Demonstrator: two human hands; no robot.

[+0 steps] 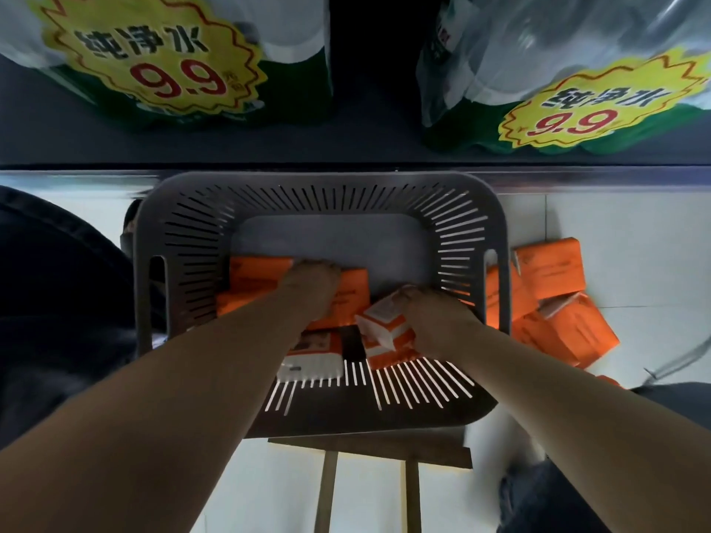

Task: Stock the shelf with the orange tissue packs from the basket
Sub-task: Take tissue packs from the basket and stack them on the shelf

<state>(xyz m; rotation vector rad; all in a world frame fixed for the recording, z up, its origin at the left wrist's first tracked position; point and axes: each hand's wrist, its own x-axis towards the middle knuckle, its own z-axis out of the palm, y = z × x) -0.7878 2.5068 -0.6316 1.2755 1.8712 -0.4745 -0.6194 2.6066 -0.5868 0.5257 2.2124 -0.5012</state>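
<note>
As left grip (316, 283) holds orange pack (256, 274), right grip (436, 315) holds tilted pack (384, 323).

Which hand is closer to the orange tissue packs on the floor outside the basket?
Right. The right hand holds a tilted pack inside the basket near its right wall, with the floor packs just beyond; the left hand grips flat packs farther left.

Two water packs (161, 59) stand on the dark shelf (369, 140). On the white floor (635, 244) lie orange tissue packs (554, 271).
</note>
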